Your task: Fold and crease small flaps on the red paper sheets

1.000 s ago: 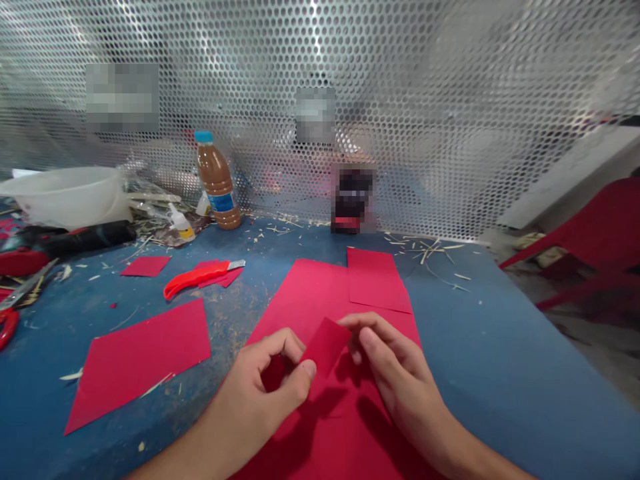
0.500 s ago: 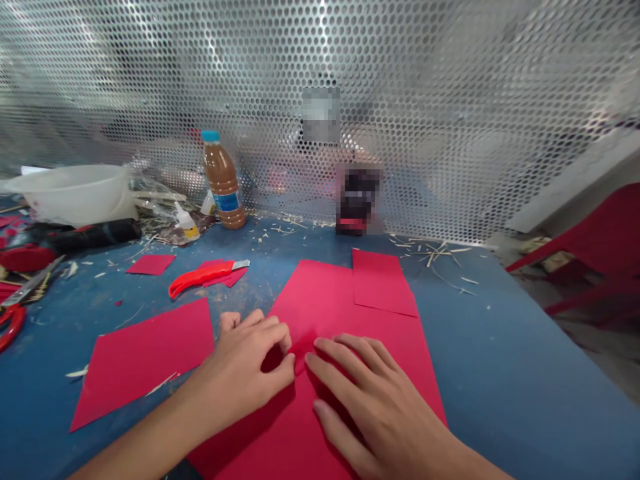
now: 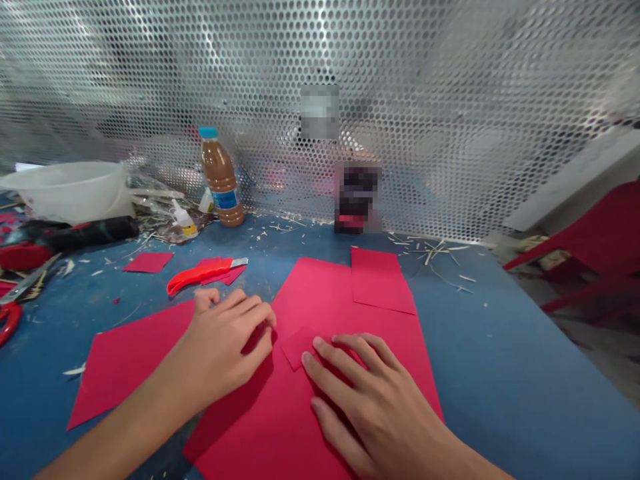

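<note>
My right hand [image 3: 375, 400] lies with fingers spread, its fingertips on the lower right edge of a small red paper piece [image 3: 295, 348]. That piece rests flat on a large red paper sheet [image 3: 320, 300]. My left hand [image 3: 233, 340] hovers or rests left of the small piece, apart from it. Its fingers are curled, with the thumb and index tips close together and nothing visible between them. Another red rectangle [image 3: 383, 280] lies on the large sheet's upper right corner. Behind my left forearm is a separate red sheet [image 3: 130, 347].
An orange-red cutter knife [image 3: 205, 273] lies beyond my left hand, over red scraps. Further left are red-handled scissors [image 3: 13, 313], a black-and-red tool [image 3: 85, 233], a white tub [image 3: 75, 193], a glue bottle [image 3: 185, 220] and a brown-filled bottle [image 3: 220, 180]. A perforated metal panel [image 3: 425, 133] stands behind.
My left hand has moved left, away from the small red piece, which now shows flat on the large sheet. My right hand has stayed nearly in place.
</note>
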Demonstrator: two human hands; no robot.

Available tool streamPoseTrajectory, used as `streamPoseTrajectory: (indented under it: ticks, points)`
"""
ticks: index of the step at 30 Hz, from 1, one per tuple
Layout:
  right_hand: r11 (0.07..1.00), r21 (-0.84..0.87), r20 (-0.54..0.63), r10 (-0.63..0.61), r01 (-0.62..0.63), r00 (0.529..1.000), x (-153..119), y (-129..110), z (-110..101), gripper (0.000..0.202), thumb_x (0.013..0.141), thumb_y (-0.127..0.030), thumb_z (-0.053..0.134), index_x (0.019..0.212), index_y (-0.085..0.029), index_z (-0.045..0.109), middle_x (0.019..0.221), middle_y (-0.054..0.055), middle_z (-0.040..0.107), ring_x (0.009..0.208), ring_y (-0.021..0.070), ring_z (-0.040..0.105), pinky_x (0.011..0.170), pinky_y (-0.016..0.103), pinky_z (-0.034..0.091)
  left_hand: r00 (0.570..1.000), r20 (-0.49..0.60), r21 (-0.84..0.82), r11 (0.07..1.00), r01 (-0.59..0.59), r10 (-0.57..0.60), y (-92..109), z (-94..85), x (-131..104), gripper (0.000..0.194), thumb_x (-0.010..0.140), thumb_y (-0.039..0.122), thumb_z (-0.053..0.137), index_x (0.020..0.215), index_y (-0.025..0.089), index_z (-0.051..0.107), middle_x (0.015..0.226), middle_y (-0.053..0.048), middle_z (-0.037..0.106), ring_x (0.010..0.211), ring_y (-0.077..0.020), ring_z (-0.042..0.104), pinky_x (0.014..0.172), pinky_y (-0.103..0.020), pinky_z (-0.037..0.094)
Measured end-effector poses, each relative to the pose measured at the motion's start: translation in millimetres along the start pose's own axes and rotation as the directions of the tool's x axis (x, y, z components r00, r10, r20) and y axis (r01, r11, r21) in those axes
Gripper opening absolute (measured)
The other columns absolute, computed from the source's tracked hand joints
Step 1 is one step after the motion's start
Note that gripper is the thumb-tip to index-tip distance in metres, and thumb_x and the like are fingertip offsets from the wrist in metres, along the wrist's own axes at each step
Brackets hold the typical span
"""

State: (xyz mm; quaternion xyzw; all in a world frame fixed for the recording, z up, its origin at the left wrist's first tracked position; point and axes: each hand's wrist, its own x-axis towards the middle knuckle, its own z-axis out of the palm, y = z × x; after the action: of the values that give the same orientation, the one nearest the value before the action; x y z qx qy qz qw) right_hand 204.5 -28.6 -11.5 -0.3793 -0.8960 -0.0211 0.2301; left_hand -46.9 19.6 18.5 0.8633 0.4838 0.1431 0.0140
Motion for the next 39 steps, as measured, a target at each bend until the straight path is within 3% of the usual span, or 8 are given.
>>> streamPoseTrajectory:
  ticks: [4, 7, 10, 13, 18, 24, 33, 39]
  points:
    - [1.000, -0.023, 0.013, 0.004, -0.003, 1.000, -0.7, -0.1, 0.5, 0.032, 0.104, -0.037, 0.058, 0.133, -0.027, 0.068, 0.136, -0.001, 0.073, 0.116, 0.0276, 0.063, 0.107, 0.044, 0.034, 0.987, -0.072, -0.026, 0.989, -0.148, 0.146, -1.3, -3.0, -3.4, 0.024, 0.101, 0.009, 0.048, 0.099, 0.026, 0.066, 0.098, 0.002, 0.075, 0.095, -0.0235, 0.063, 0.088, -0.045, 0.022]
    - [0.999, -0.045, 0.003, -0.004, 0.004, 1.000, -1.3, -0.1, 1.0, 0.033, 0.105, -0.037, 0.056, 0.133, -0.027, 0.069, 0.136, 0.000, 0.073, 0.116, 0.0281, 0.063, 0.107, 0.044, 0.034, 0.953, -0.053, -0.058, 0.952, -0.302, 0.299, 4.0, -2.1, -7.4, 0.028, 0.100, 0.006, 0.049, 0.100, 0.026, 0.068, 0.102, 0.003, 0.077, 0.099, -0.0236, 0.063, 0.094, -0.046, 0.023]
    - [0.998, -0.068, 0.012, -0.019, 0.020, 1.000, -1.7, 0.2, 1.3, 0.035, 0.107, -0.036, 0.050, 0.134, -0.024, 0.069, 0.135, 0.001, 0.074, 0.117, 0.0291, 0.063, 0.109, 0.046, 0.033, 0.926, 0.025, -0.031, 0.926, -0.375, 0.376, 9.9, -1.6, -10.2, 0.029, 0.098, 0.004, 0.050, 0.104, 0.025, 0.069, 0.106, 0.001, 0.079, 0.099, -0.0244, 0.063, 0.099, -0.046, 0.023]
    - [0.997, -0.064, 0.034, -0.028, 0.030, 0.999, -2.0, 0.5, 1.3, 0.037, 0.108, -0.035, 0.048, 0.135, -0.022, 0.069, 0.136, 0.002, 0.074, 0.118, 0.0295, 0.063, 0.110, 0.046, 0.033, 0.916, 0.097, 0.005, 0.920, -0.391, 0.389, 13.6, -2.5, -11.8, 0.026, 0.096, 0.006, 0.052, 0.108, 0.023, 0.068, 0.110, -0.001, 0.078, 0.101, -0.0262, 0.063, 0.103, -0.048, 0.024]
    - [0.999, -0.035, 0.007, -0.021, 0.021, 1.000, -0.4, 0.5, -1.5, 0.036, 0.108, -0.034, 0.049, 0.134, -0.021, 0.070, 0.136, 0.000, 0.075, 0.117, 0.0283, 0.064, 0.109, 0.046, 0.033, 0.902, 0.125, 0.047, 0.906, -0.421, 0.413, 16.0, -3.8, -15.6, 0.023, 0.096, 0.012, 0.056, 0.115, 0.022, 0.066, 0.107, -0.003, 0.077, 0.102, -0.0280, 0.064, 0.104, -0.051, 0.026]
    - [1.000, -0.009, 0.013, -0.015, 0.016, 1.000, 0.7, 1.5, -4.5, 0.035, 0.106, -0.033, 0.051, 0.132, -0.020, 0.070, 0.136, 0.001, 0.075, 0.116, 0.0276, 0.065, 0.108, 0.045, 0.034, 0.878, 0.152, 0.011, 0.888, -0.460, 0.453, 21.1, -5.0, -15.4, 0.009, 0.096, 0.015, 0.061, 0.092, 0.022, 0.065, 0.111, 0.000, 0.076, 0.101, -0.0263, 0.064, 0.104, -0.048, 0.033]
    - [0.992, -0.067, 0.060, -0.105, 0.109, 0.993, -1.4, 2.0, -7.2, 0.039, 0.102, -0.036, 0.058, 0.139, -0.027, 0.066, 0.143, 0.000, 0.070, 0.134, 0.0308, 0.056, 0.114, 0.048, 0.036, 0.881, 0.200, -0.043, 0.903, -0.428, 0.428, 15.8, -2.5, -13.2, 0.014, 0.091, 0.007, 0.065, 0.091, 0.021, 0.066, 0.106, 0.000, 0.074, 0.107, -0.0256, 0.063, 0.103, -0.045, 0.040]
    - [0.997, -0.068, -0.008, 0.019, -0.019, 1.000, -0.2, 4.7, -5.3, 0.030, 0.096, -0.033, 0.064, 0.122, -0.023, 0.073, 0.144, 0.008, 0.068, 0.145, 0.0386, 0.046, 0.114, 0.057, 0.041, 0.889, 0.193, -0.075, 0.909, -0.409, 0.416, 17.0, -2.6, -13.4, 0.019, 0.091, 0.004, 0.064, 0.097, 0.022, 0.067, 0.108, 0.000, 0.074, 0.106, -0.0245, 0.065, 0.099, -0.043, 0.043]
